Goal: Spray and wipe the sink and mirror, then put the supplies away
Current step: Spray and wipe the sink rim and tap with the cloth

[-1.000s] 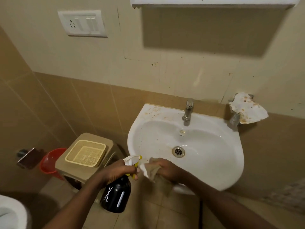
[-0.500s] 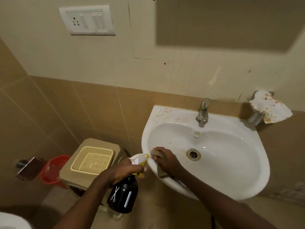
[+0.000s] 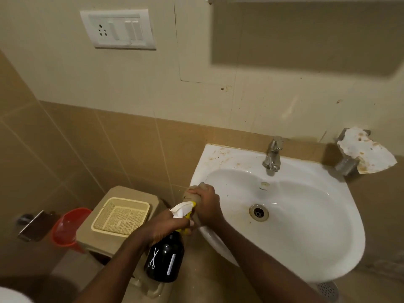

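While right hand point(image 3: 206, 203) is pressing bunched cloth point(image 3: 192, 194) onto sink point(image 3: 306, 248) rim at nine o'clock, left hand point(image 3: 169, 224) is gripping spray bottle point(image 3: 165, 258) neck; cloth looking soft, light; bottle seeming rigid, slick, best held at neck.

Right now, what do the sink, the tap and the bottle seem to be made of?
Sink: probably glazed ceramic; white, glossy, with soft highlights.
Tap: metal, likely chromed; silver-grey and reflective, though dulled.
Bottle: dark glossy plastic or glass, I cannot tell which; its white and yellow spray head looks plastic.
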